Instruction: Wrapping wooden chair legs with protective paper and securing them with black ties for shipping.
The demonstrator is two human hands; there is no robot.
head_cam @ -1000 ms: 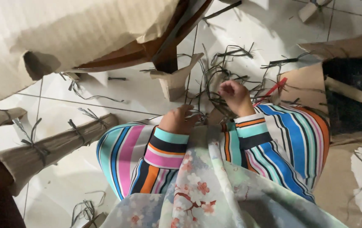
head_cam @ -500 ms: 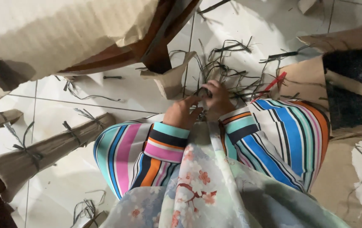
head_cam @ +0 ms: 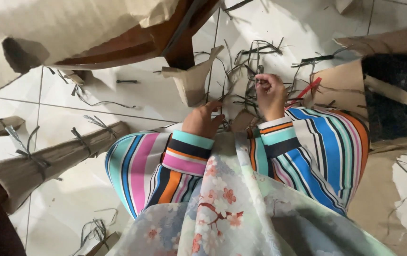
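Hands parted again, right hand pinching dark strips, left hand just beside

A loose tangle of thin dark strips lies on the pale tiled floor, far from the striped knees, its strands bent and crossing in every direction. One strand stands upright, pinched at the right of the heap; others trail left toward a small folded piece of brown cardboard that rests tilted just beside the tangle.
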